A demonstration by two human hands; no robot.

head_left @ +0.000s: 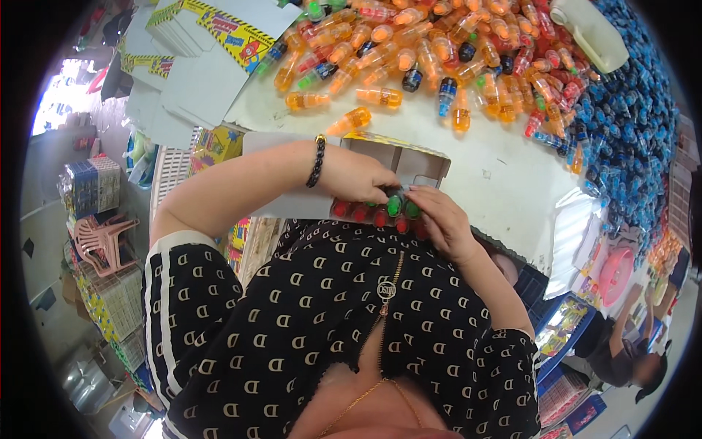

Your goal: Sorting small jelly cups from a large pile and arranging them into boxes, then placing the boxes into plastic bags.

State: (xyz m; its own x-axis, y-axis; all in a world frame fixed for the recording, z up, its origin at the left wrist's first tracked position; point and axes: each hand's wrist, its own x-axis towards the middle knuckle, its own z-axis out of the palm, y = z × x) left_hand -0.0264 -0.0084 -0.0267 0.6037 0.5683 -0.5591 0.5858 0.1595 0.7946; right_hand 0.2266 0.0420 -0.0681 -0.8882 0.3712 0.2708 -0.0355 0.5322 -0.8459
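An open carton (424,157) with a printed yellow edge lies in front of me on the white table. Small red bottles (360,212) line its near side, with green bottles (395,205) among them. My left hand (358,177), a dark beaded bracelet at its wrist, reaches in from the left, its fingers closed at the top of a green bottle. From the right, my right hand (446,221) curls its fingers over the neighbouring green bottle (412,210). The fingertips of both hands nearly meet, and partly cover the bottles.
A heap of orange, red and green bottles (431,55) covers the far table, beside a large pile of blue bottles (621,110). A white jug (591,33) lies at the heap's edge. Flattened cartons (194,84) are stacked at the far left. Another person (621,347) is at the right.
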